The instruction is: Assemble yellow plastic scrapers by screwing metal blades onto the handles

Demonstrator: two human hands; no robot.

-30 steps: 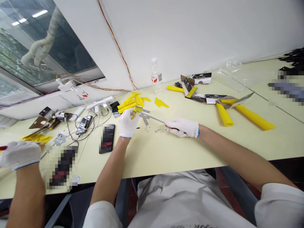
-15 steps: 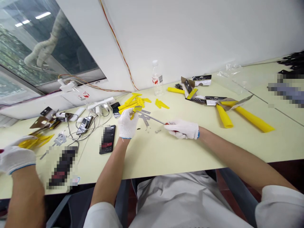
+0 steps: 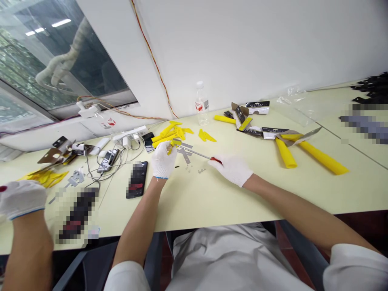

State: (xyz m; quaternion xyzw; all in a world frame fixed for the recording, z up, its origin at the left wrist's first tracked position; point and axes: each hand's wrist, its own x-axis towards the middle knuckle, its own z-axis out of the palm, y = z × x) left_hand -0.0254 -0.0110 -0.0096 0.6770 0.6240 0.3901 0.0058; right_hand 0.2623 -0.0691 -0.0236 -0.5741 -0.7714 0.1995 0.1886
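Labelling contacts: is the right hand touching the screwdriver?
Touching: the head view shows the right hand gripping the screwdriver's red handle, which pokes out past the glove.

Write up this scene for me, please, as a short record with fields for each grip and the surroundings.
Left grip: gloved, holding a small yellow piece
Right grip: gloved, around a red-handled tool
Tool tip: at the yellow piece; contact too small to tell
Between hands: flat metal plates, loose hardware
Behind: yellow parts, clear bottle
Right side: yellow tubes, packaging
Left side: dark phone, co-worker's gloved hand
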